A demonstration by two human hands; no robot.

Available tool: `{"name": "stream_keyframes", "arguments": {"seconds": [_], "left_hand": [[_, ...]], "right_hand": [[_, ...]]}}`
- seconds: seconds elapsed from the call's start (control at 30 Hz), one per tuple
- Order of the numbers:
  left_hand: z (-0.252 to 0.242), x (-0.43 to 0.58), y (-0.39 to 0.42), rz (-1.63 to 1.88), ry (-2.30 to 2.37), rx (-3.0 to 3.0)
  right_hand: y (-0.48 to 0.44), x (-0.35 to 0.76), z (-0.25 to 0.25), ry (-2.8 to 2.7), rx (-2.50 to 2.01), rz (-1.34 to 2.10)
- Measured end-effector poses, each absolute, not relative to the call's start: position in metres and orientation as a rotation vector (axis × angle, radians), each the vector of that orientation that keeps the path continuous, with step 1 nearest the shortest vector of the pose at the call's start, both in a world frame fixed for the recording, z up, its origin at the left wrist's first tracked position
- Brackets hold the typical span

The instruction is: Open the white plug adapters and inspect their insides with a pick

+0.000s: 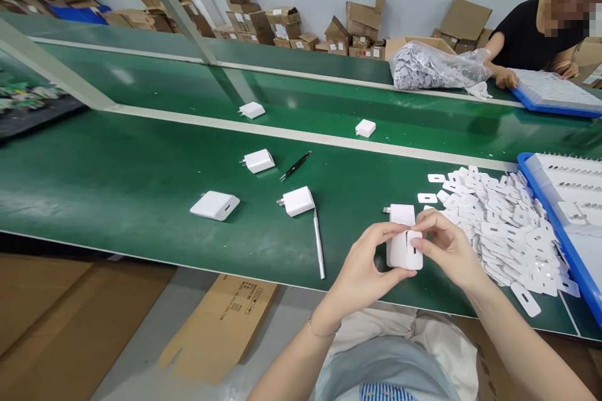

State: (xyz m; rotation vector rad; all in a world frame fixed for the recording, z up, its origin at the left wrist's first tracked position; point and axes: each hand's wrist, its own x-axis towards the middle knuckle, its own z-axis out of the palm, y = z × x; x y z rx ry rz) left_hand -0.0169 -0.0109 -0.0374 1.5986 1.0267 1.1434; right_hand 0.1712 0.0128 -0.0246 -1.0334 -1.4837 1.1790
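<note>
My left hand (pixel 364 266) grips a white charger housing (pixel 397 252) between thumb and fingers above the table's front edge. At its open end, my right hand (pixel 444 244) pinches a white end cover (pixel 414 250) with a small dark slot; a thin gap shows between cover and housing. Just behind my fingers lies another white charger (pixel 401 213) with metal prongs. To the right spreads a heap of loose white covers (pixel 503 219). Left of my hands a silver craft knife (pixel 318 244) touches a white charger (pixel 298 200), and black tweezers (pixel 296 166) lie farther back.
More white chargers (pixel 215 205) rest on the green table (pixel 117 175). A blue tray (pixel 564 244) stands at the right edge. Beyond the pale divider runs a green belt with two chargers. Across it, a person (pixel 536 31) handles another blue tray (pixel 555 106) beside a plastic bag (pixel 423 69).
</note>
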Motion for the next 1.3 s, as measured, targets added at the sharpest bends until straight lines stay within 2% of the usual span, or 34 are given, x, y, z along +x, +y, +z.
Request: {"name": "stream_keyframes", "arguments": {"seconds": [0.07,0.2,0.27,0.37,0.57,1.07,1.2,1.3], "left_hand": [[-0.038,-0.019,-0.011,1.208,0.943,1.659],[-0.034,-0.023,-0.012,1.239,0.82,1.819],[-0.032,-0.022,-0.013,1.25,0.872,1.855],[-0.035,-0.011,-0.015,1.352,0.985,1.7],[-0.042,0.02,-0.018,1.417,0.888,1.103],[-0.029,0.016,-0.022,1.509,0.917,1.438],[-0.032,0.021,-0.021,1.458,0.944,1.331],[-0.037,0.026,-0.017,1.36,0.834,1.11]], "right_hand": [[0.01,0.172,-0.028,-1.483,-1.027,1.175],[0.005,0.175,-0.03,-1.483,-1.013,1.495],[0.003,0.175,-0.03,-1.44,-1.003,1.539],[0.001,0.171,-0.03,-1.32,-1.023,1.309],[-0.01,0.158,-0.03,-1.42,-0.958,0.91],[-0.026,0.168,-0.012,-1.664,-0.791,0.761],[-0.024,0.167,-0.014,-1.52,-0.806,0.829],[-0.024,0.181,-0.009,-1.619,-0.939,0.799]]}}
